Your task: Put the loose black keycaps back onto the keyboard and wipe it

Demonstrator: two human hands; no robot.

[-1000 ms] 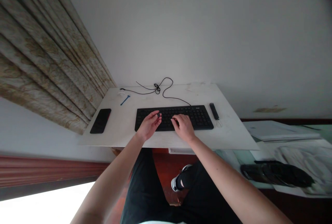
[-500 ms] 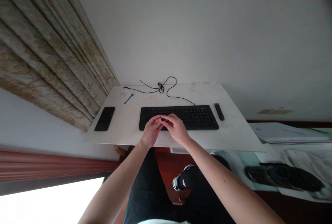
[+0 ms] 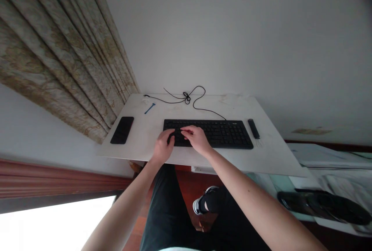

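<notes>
A black keyboard (image 3: 215,134) lies across the white table (image 3: 270,154). My left hand (image 3: 162,148) rests at the keyboard's left end, its fingers loosely bent with the tips on the keys and nothing seen in them. My right hand (image 3: 197,139) is just to its right, over the keys. Its fingers are drawn together and point left, with the tips pressed down on the keyboard. What, if anything, sits under those fingertips is hidden. The keyboard's black cable (image 3: 187,97) runs in a knotted loop toward the wall.
A black phone (image 3: 122,130) lies at the table's left edge by the curtain (image 3: 66,57). A small blue tool (image 3: 149,108) lies behind it. A slim black bar (image 3: 254,128) lies right of the keyboard. Papers and dark sandals (image 3: 322,204) are low on the right.
My hands held a small black piece between them above the front of the keyboard. Both have since dropped onto the keys at its left end, and the piece is out of sight. The view has shifted.
</notes>
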